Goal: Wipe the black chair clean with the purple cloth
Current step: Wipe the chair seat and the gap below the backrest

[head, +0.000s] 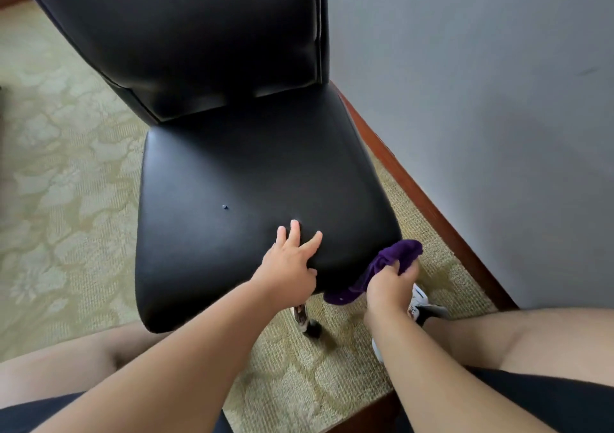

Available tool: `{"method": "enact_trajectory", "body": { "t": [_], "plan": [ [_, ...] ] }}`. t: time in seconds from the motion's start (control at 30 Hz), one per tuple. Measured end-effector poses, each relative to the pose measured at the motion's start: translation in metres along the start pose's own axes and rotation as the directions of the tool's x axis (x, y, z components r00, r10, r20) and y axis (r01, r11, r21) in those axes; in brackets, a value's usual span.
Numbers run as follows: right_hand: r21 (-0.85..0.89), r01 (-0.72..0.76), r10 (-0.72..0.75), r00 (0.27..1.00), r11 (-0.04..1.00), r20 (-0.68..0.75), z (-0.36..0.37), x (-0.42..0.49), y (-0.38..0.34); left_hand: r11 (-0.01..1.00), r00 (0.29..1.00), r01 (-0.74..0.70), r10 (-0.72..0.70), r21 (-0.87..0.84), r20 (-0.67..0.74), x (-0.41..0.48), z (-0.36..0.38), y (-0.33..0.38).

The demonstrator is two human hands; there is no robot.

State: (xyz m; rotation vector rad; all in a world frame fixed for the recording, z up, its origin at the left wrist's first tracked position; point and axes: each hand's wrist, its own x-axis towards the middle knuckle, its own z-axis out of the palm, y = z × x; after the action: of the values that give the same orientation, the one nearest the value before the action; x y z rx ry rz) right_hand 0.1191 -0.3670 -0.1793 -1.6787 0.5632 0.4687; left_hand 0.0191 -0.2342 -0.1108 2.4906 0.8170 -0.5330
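The black chair (232,173) fills the middle of the view, its glossy seat toward me and its tall backrest rising at the top. My left hand (289,263) rests on the seat's near right corner, fingers spread on top and thumb at the edge. My right hand (390,286) grips the bunched purple cloth (395,260) against the seat's right side edge, just below the corner. A small pale speck (225,206) sits on the seat surface.
A grey wall (481,100) with a brown wooden skirting board (415,183) runs close along the chair's right side. Patterned beige carpet (59,166) lies to the left. A chrome chair leg (304,319) stands below the seat. My knees frame the bottom, and a white shoe (420,303) shows beside my right hand.
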Motion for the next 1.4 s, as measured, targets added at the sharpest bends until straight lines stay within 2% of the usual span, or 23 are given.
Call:
{"method": "enact_trajectory", "body": {
  "t": [0.07, 0.13, 0.17, 0.23, 0.27, 0.33, 0.37, 0.4, 0.47, 0.53, 0.6, 0.7, 0.77, 0.8, 0.9, 0.97, 1.07, 1.13, 1.2, 1.3, 1.4],
  "plan": [
    [0.026, -0.017, 0.018, 1.0, 1.0, -0.019, 0.006, -0.001, 0.001, 0.98, 0.997, -0.054, 0.042, -0.19, -0.062, -0.008, -0.01, -0.011],
    [0.049, -0.029, 0.03, 0.999, 0.998, -0.019, 0.009, 0.004, -0.001, 0.97, 0.976, -0.054, 0.001, -0.236, -0.217, -0.026, -0.014, -0.033],
    [0.06, -0.031, 0.032, 0.999, 0.998, -0.01, 0.01, 0.008, -0.002, 0.971, 0.951, -0.015, -0.06, -0.24, -0.302, -0.038, -0.014, -0.047],
    [0.084, -0.042, 0.041, 0.999, 0.996, 0.016, 0.009, 0.016, -0.007, 0.931, 0.849, 0.167, -0.303, -0.324, -0.432, -0.062, -0.011, -0.084],
    [0.095, -0.055, 0.052, 0.998, 0.994, 0.025, 0.009, 0.017, -0.01, 0.866, 0.769, 0.297, -0.467, -0.403, -0.436, -0.073, -0.009, -0.105],
    [0.136, -0.093, 0.088, 0.995, 0.986, 0.042, 0.01, 0.016, -0.013, 0.654, 0.621, 0.503, -0.728, -0.565, -0.291, -0.092, -0.005, -0.143],
    [0.167, -0.129, 0.122, 0.991, 0.978, 0.051, 0.012, 0.013, -0.011, 0.545, 0.58, 0.544, -0.794, -0.638, -0.183, -0.097, -0.002, -0.155],
    [0.184, -0.172, 0.162, 0.984, 0.968, 0.07, 0.017, 0.008, -0.007, 0.468, 0.574, 0.555, -0.814, -0.688, -0.091, -0.099, 0.003, -0.162],
    [0.128, -0.275, 0.259, 0.957, 0.953, 0.128, 0.026, -0.014, 0.011, 0.459, 0.607, 0.57, -0.795, -0.681, -0.028, -0.096, 0.014, -0.165],
    [0.031, -0.363, 0.349, 0.912, 0.931, 0.216, 0.036, -0.049, 0.034, 0.485, 0.6, 0.599, -0.799, -0.638, -0.044, -0.09, 0.022, -0.159],
    [0.012, -0.454, 0.431, 0.852, 0.891, 0.298, 0.045, -0.082, 0.047, 0.454, 0.587, 0.602, -0.809, -0.657, -0.022, -0.087, 0.026, -0.154],
    [0.015, -0.493, 0.471, 0.839, 0.87, 0.274, 0.05, -0.086, 0.036, 0.429, 0.599, 0.634, -0.799, -0.644, 0.058, -0.092, 0.029, -0.152],
    [0.022, -0.448, 0.431, 0.87, 0.894, 0.239, 0.045, -0.066, 0.012, 0.449, 0.642, 0.622, -0.761, -0.641, 0.091, -0.097, 0.032, -0.151],
    [0.007, -0.378, 0.366, 0.902, 0.926, 0.228, 0.04, -0.053, -0.002, 0.465, 0.659, 0.604, -0.748, -0.647, 0.078, -0.098, 0.033, -0.149],
    [-0.038, -0.114, 0.119, 0.969, 0.993, 0.217, 0.026, -0.001, -0.048, 0.582, 0.724, 0.472, -0.685, -0.662, -0.085, -0.098, 0.032, -0.143],
    [-0.043, -0.064, 0.074, 0.956, 0.997, 0.285, 0.024, 0.022, -0.069, 0.703, 0.785, 0.444, -0.604, -0.556, -0.136, -0.097, 0.027, -0.142],
    [-0.115, -0.069, 0.107, 0.921, 0.991, 0.376, 0.028, 0.026, -0.058, 0.834, 0.872, 0.425, -0.481, -0.353, -0.087, -0.098, 0.024, -0.141],
    [-0.104, -0.112, 0.143, 0.92, 0.988, 0.365, 0.03, 0.012, -0.031, 0.846, 0.891, 0.404, -0.45, -0.347, -0.061, -0.097, 0.028, -0.128],
    [-0.075, -0.232, 0.243, 0.894, 0.97, 0.376, 0.027, -0.009, -0.001, 0.831, 0.888, 0.4, -0.456, -0.385, -0.062, -0.093, 0.034, -0.109],
    [-0.037, -0.459, 0.439, 0.82, 0.888, 0.368, 0.015, -0.037, 0.034, 0.813, 0.879, 0.41, -0.473, -0.413, -0.061, -0.086, 0.039, -0.081],
    [-0.117, -0.544, 0.542, 0.741, 0.831, 0.396, 0.001, -0.044, 0.055, 0.801, 0.883, 0.412, -0.469, -0.435, -0.028, -0.083, 0.041, -0.063]
  ]
}}
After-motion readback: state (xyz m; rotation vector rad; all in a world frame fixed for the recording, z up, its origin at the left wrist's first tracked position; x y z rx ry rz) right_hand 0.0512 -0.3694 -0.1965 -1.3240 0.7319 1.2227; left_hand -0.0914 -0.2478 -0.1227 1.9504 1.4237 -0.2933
